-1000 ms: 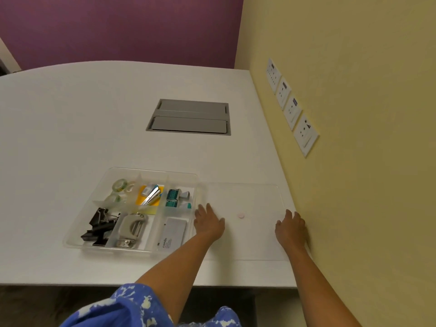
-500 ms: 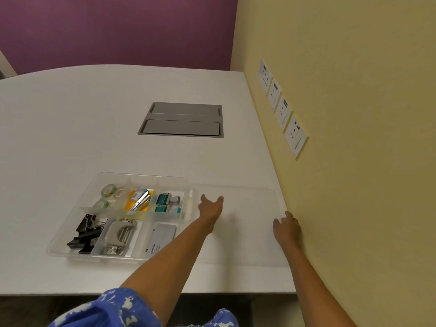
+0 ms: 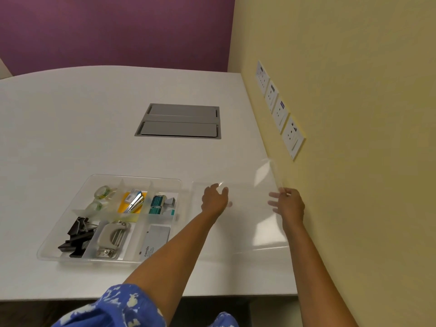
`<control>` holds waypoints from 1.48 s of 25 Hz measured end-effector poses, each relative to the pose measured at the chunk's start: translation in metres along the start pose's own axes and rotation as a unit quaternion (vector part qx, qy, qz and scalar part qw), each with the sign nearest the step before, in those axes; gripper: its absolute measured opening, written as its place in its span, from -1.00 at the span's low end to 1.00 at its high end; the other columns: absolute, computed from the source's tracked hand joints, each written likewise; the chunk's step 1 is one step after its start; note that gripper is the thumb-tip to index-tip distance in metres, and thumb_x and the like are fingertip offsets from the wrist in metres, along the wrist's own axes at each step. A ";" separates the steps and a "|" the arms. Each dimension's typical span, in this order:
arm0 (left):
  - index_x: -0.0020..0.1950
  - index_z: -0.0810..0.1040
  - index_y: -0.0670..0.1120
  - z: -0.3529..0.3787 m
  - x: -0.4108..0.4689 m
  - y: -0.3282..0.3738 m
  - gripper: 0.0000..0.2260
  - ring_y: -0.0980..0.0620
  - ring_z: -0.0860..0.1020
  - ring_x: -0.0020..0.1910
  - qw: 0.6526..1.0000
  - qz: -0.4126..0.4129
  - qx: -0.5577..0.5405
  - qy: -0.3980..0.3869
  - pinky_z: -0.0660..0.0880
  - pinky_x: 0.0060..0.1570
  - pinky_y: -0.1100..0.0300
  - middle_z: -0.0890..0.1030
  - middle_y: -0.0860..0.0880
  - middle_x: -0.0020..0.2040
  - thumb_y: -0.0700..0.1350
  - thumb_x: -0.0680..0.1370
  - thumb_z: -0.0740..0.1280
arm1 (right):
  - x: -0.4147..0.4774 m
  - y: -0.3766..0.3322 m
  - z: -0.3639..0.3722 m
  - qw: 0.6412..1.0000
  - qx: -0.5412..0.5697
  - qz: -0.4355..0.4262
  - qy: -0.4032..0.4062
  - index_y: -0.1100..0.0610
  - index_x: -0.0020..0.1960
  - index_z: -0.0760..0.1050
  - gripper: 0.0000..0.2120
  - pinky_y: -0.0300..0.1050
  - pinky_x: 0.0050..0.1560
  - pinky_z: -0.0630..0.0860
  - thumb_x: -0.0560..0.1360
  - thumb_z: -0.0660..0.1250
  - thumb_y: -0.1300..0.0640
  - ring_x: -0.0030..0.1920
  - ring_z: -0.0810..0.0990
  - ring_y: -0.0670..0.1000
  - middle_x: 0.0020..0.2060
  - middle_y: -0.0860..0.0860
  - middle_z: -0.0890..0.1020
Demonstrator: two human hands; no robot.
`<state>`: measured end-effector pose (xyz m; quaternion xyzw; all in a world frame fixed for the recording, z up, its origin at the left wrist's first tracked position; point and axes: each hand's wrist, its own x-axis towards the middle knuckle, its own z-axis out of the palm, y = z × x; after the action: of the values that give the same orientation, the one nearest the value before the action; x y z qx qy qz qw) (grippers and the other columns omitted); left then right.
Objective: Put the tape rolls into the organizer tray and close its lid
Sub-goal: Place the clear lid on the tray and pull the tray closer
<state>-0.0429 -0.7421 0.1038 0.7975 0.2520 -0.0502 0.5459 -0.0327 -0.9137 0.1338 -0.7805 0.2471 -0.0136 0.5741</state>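
A clear organizer tray (image 3: pixel 44 250) lies on the white table, open on top. Two tape rolls (image 3: pixel 102 192) sit in its far left compartment, one behind the other. To its right lies the clear lid (image 3: pixel 259 223), its right edge tilted up off the table near the wall. My right hand (image 3: pixel 288 202) grips that raised right edge. My left hand (image 3: pixel 215 199) holds the lid's far left part, fingers curled over it.
The tray also holds black binder clips (image 3: pixel 76 237), a hole punch (image 3: pixel 111 239), a stapler (image 3: pixel 135 201), teal boxes (image 3: pixel 157 203) and a grey case (image 3: pixel 154 240). A grey cable hatch (image 3: pixel 179 121) is set in the table. The yellow wall with sockets (image 3: pixel 280 112) stands close on the right.
Both hands moved from resting flat on the lid to gripping it. The lid's right edge has lifted off the table.
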 end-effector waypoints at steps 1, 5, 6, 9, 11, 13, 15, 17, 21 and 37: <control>0.47 0.27 -0.11 -0.004 0.002 0.001 -0.56 -0.15 0.29 0.45 1.000 -0.005 -0.013 0.019 0.26 0.44 -0.06 0.26 -0.13 0.51 0.02 0.63 0.16 | -0.003 -0.013 -0.003 0.999 -0.019 -0.035 0.021 0.17 0.20 0.44 -0.78 -0.21 -0.35 0.44 0.64 0.09 0.18 -0.35 0.58 -0.09 -0.17 -0.04 0.67; 0.50 0.19 -0.09 -0.025 0.009 0.019 -0.52 -0.18 0.29 0.45 0.987 -0.040 -0.150 0.045 0.30 0.40 -0.05 0.26 -0.14 0.51 0.08 0.64 0.11 | -0.018 -0.056 -0.010 0.979 -0.003 -0.204 0.025 0.06 0.17 0.44 -0.78 -0.20 -0.33 0.40 0.66 0.04 0.13 -0.27 0.61 -0.06 -0.08 -0.09 0.68; 0.51 0.16 -0.08 -0.032 0.012 0.026 -0.51 -0.18 0.29 0.45 0.978 -0.056 -0.197 0.037 0.31 0.40 -0.07 0.25 -0.14 0.52 0.11 0.64 0.08 | -0.021 -0.063 -0.011 0.969 0.003 -0.245 0.018 0.05 0.18 0.44 -0.77 -0.23 -0.32 0.39 0.66 0.02 0.14 -0.23 0.62 -0.07 -0.08 -0.11 0.67; 0.54 0.09 -0.09 -0.060 0.019 0.042 -0.45 -0.20 0.30 0.45 0.914 -0.086 -0.396 -0.006 0.38 0.33 -0.13 0.21 -0.17 0.53 0.18 0.63 0.02 | -0.026 -0.073 -0.011 0.936 0.054 -0.346 -0.038 0.10 0.18 0.44 -0.78 -0.46 -0.10 0.44 0.67 0.03 0.18 -0.11 0.57 -0.22 -0.11 -0.14 0.64; 0.55 0.03 -0.08 -0.085 0.022 0.045 -0.38 -0.27 0.29 0.45 0.831 -0.103 -0.545 -0.033 0.38 0.30 -0.19 0.15 -0.22 0.54 0.25 0.61 0.01 | -0.027 -0.073 -0.006 0.922 0.090 -0.370 -0.075 0.05 0.16 0.45 -0.78 -0.31 0.25 0.42 0.67 0.04 0.20 0.10 0.54 -0.18 -0.02 -0.10 0.62; 0.57 -0.06 -0.04 -0.108 0.025 0.039 -0.30 -0.35 0.22 0.46 0.721 -0.114 -0.680 -0.065 0.31 0.34 -0.27 0.06 -0.24 0.56 0.33 0.56 0.00 | -0.026 -0.072 0.003 0.919 0.092 -0.373 -0.088 -0.09 0.12 0.46 -0.74 -0.01 0.46 0.29 0.67 0.06 0.19 0.34 0.42 -0.02 0.19 -0.02 0.54; 0.57 -0.11 0.00 -0.129 0.028 0.028 -0.23 -0.40 0.17 0.47 0.643 -0.108 -0.754 -0.080 0.25 0.36 -0.31 0.03 -0.25 0.56 0.40 0.51 0.02 | -0.030 -0.072 0.016 0.915 0.095 -0.375 -0.111 -0.31 0.06 0.46 -0.63 -0.08 0.48 0.21 0.66 0.08 0.17 0.45 0.27 -0.05 0.37 -0.04 0.36; 0.56 -0.07 0.03 -0.148 0.030 0.015 -0.18 -0.41 0.14 0.47 0.611 -0.095 -0.781 -0.092 0.22 0.36 -0.34 0.04 -0.26 0.56 0.44 0.46 0.07 | -0.035 -0.072 0.029 0.916 0.120 -0.351 -0.153 -0.38 0.01 0.49 -0.62 -0.25 0.41 0.17 0.66 0.10 0.12 0.48 0.13 -0.26 0.47 -0.20 0.17; 0.52 0.13 -0.09 -0.200 0.033 -0.010 -0.35 -0.42 0.17 0.45 0.600 -0.085 -0.787 -0.119 0.24 0.27 -0.38 0.12 -0.29 0.53 0.18 0.52 0.16 | -0.043 -0.068 0.066 0.914 0.212 -0.266 -0.220 -0.22 -0.05 0.51 -0.72 -0.19 0.42 0.11 0.65 0.10 0.07 0.48 0.06 -0.34 0.51 -0.26 0.05; 0.16 0.59 -0.04 -0.367 0.063 -0.121 -0.65 -0.04 0.69 -0.06 0.980 -0.039 -0.170 -0.097 0.59 -0.08 0.13 0.67 -0.07 0.04 0.16 0.60 0.18 | -0.090 -0.039 0.199 0.981 0.042 -0.015 -0.188 0.16 0.52 0.12 -0.50 0.07 0.12 0.48 0.63 0.18 0.24 -0.05 0.57 0.14 0.27 0.17 0.44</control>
<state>-0.1145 -0.3581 0.1256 0.6740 0.2339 -0.1047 0.6929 -0.0368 -0.6917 0.1254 -0.7481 0.1228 0.1145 0.6420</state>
